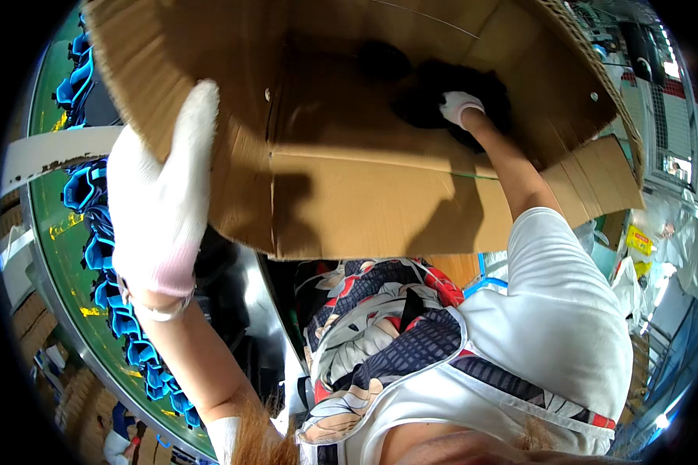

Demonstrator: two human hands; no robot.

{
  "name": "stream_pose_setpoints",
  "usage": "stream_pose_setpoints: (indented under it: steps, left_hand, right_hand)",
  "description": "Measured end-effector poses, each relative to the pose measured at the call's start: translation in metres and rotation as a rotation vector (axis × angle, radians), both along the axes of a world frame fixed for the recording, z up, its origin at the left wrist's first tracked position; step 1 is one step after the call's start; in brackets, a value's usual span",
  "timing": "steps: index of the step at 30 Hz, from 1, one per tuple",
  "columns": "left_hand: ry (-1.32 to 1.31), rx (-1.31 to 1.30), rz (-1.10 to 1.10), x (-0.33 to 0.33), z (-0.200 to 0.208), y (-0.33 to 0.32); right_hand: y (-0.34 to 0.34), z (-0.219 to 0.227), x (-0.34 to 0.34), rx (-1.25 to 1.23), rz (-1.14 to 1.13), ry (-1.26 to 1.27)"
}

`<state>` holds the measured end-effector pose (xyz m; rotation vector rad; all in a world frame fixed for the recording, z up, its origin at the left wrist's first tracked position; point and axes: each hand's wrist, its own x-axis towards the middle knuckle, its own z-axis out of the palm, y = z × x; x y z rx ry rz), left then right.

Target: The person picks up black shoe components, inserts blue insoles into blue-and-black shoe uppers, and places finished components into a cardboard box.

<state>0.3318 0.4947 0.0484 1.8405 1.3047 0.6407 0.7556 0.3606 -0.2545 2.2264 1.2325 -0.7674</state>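
Observation:
A large open cardboard box (364, 194) leans in front of me with its opening toward my body. My left hand (159, 194), in a white knit glove, is closed over the box's left edge, thumb on the inner side and fingers on the outer. Deep inside the box, my gloved right hand (461, 107) has its fingers closed into a dark bundle of black items (473, 87), whose kind I cannot make out. Another black item (384, 60) lies farther left in the box. The right fingertips are partly hidden in the black material.
Along the left runs a green conveyor belt (74, 291) bearing a row of blue-and-black pieces (77, 188). A pale metal bar (54, 155) juts toward the box. At the right are clear plastic bags (694, 260), a yellow package (638, 240) and wire mesh (663, 116).

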Motion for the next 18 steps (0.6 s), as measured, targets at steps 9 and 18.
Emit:
stream_pose_setpoints:
  steps: [9,18]
  left_hand:
    - [-0.003,0.286,-0.101,-0.006,-0.023,-0.027]
    - [0.061,0.465,-0.238,0.006,0.022,-0.068]
  right_hand:
    - [-0.051,0.147,-0.079,0.356,-0.177,0.149]
    - [-0.231,0.235,-0.133,0.508,-0.507,0.45]
